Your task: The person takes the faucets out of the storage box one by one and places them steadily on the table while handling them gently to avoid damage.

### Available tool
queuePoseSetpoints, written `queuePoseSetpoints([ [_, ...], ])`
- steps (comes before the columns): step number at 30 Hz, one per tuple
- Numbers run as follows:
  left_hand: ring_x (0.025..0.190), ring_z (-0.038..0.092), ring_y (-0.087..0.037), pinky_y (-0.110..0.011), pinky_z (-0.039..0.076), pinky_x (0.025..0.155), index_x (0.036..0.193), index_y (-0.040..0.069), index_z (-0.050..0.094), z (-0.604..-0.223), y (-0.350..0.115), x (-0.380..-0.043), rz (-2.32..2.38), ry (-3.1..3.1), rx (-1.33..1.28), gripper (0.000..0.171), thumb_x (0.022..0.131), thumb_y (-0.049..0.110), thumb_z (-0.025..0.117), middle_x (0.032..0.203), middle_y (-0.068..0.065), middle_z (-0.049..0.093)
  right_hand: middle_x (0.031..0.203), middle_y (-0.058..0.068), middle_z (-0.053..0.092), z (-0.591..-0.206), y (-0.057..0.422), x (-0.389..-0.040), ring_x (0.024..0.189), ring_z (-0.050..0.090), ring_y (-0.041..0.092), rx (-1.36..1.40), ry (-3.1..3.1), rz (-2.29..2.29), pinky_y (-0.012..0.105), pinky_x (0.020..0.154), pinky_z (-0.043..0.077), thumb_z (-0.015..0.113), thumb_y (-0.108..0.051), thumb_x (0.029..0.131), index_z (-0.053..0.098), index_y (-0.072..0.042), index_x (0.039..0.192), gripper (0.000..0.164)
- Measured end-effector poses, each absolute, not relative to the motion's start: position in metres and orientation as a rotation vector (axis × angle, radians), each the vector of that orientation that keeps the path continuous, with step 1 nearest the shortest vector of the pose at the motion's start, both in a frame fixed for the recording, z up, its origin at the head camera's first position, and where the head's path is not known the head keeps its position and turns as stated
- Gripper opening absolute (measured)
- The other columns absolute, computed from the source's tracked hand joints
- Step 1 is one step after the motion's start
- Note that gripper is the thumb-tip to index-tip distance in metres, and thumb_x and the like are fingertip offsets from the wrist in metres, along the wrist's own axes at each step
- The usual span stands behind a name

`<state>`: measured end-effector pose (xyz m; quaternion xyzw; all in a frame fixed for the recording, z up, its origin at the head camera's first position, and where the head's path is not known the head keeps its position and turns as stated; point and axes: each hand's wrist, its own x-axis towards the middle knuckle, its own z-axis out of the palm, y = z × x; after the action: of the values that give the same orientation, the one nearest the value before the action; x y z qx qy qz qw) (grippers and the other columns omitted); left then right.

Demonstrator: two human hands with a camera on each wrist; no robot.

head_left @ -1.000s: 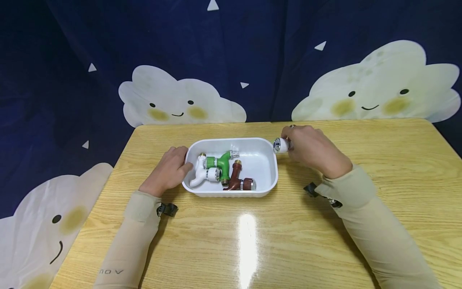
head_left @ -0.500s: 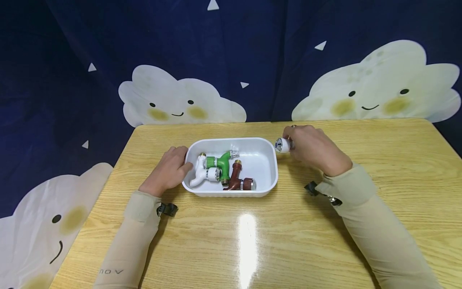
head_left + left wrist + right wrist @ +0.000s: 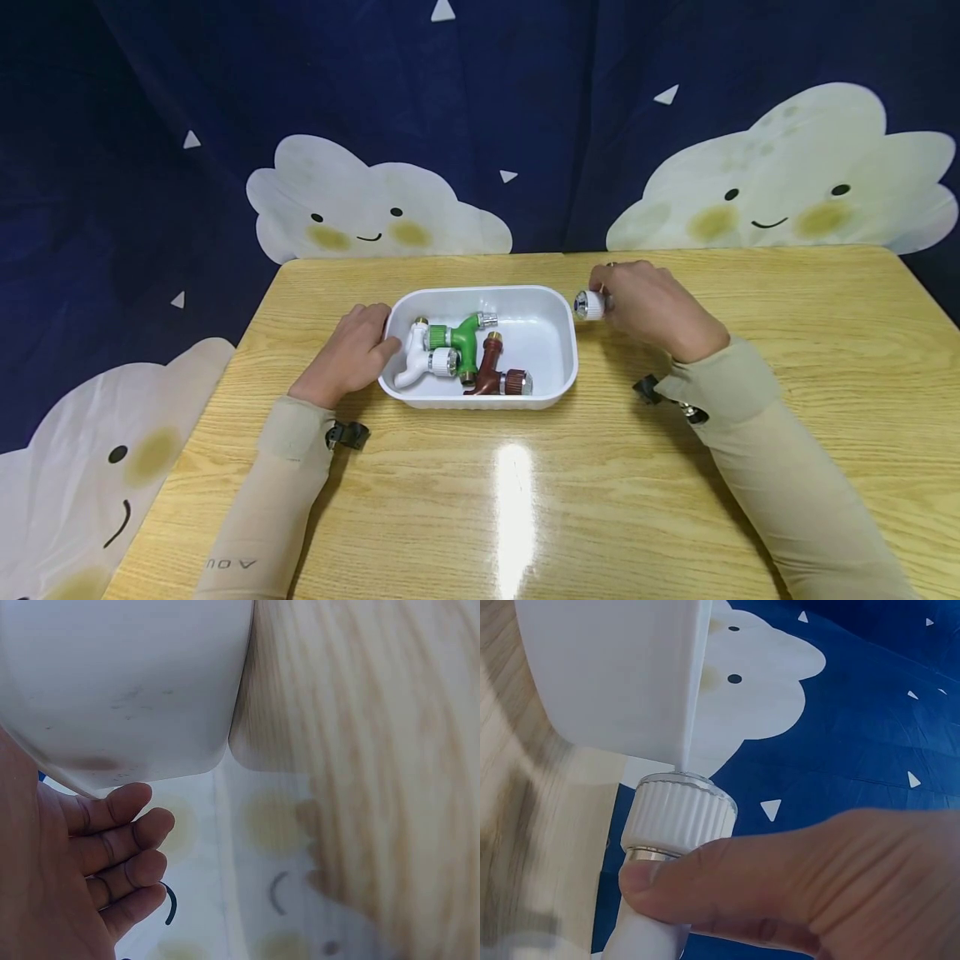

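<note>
In the head view a white plastic tray (image 3: 536, 317) holds a white tap (image 3: 415, 354), a green tap (image 3: 465, 342) and a brown tap (image 3: 489, 367). My left hand (image 3: 356, 354) grips the tray's left end, thumb over the rim and fingers outside; the left wrist view shows the fingers (image 3: 140, 838) bent beside the wall. Just past the tray's right end, my right hand (image 3: 648, 308) pinches another white tap (image 3: 590, 305). Its ribbed white knob (image 3: 679, 814) points toward the tray in the right wrist view, while the hand hides part of its body.
A light wooden table (image 3: 600, 500) carries the tray. Behind it hangs a dark blue cloth (image 3: 555, 100) printed with white clouds and triangles. Both wrists wear small black camera mounts.
My right hand has shifted slightly right with the white tap, widening the gap to the tray's rim. The left hand, the tray and the taps inside stay where they were.
</note>
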<state>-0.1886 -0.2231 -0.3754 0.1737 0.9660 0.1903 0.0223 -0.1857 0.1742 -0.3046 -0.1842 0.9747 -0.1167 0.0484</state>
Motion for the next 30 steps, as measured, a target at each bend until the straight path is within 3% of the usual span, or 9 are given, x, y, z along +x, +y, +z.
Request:
queuePoseSetpoints([
  [10, 0.089, 0.047, -0.029, -0.038, 0.035, 0.084, 0.099, 0.006, 0.057, -0.375, -0.223, -0.189, 0.596, 2.999, 0.553, 0.019, 0.094, 0.022, 0.049, 0.084, -0.009, 0.056, 0.111, 0.019, 0.074, -0.309, 0.172, -0.188, 0.092, 0.066, 0.031, -0.521, 2.905, -0.33, 0.05, 0.079, 0.055, 0.063, 0.003, 0.089, 0.071, -0.005, 0.117, 0.03],
  [20, 0.092, 0.048, -0.028, -0.039, 0.036, 0.086, 0.105, 0.005, 0.058, -0.375, -0.223, -0.189, 0.589, 2.985, 0.537, 0.022, 0.095, 0.022, 0.05, 0.088, -0.01, 0.058, 0.094, 0.011, 0.071, -0.316, 0.174, -0.189, 0.082, 0.061, 0.028, -0.598, 2.893, -0.346, 0.047, 0.072, 0.052, 0.076, -0.005, 0.083, 0.073, -0.008, 0.104, 0.022],
  [30, 0.092, 0.047, -0.028, -0.039, 0.035, 0.086, 0.105, 0.005, 0.058, -0.375, -0.223, -0.188, 0.601, 2.981, 0.521, 0.022, 0.095, 0.023, 0.05, 0.087, -0.01, 0.057, 0.089, 0.008, 0.068, -0.316, 0.171, -0.186, 0.079, 0.057, 0.026, -0.599, 2.853, -0.334, 0.041, 0.07, 0.049, 0.081, -0.007, 0.082, 0.072, -0.009, 0.101, 0.021],
])
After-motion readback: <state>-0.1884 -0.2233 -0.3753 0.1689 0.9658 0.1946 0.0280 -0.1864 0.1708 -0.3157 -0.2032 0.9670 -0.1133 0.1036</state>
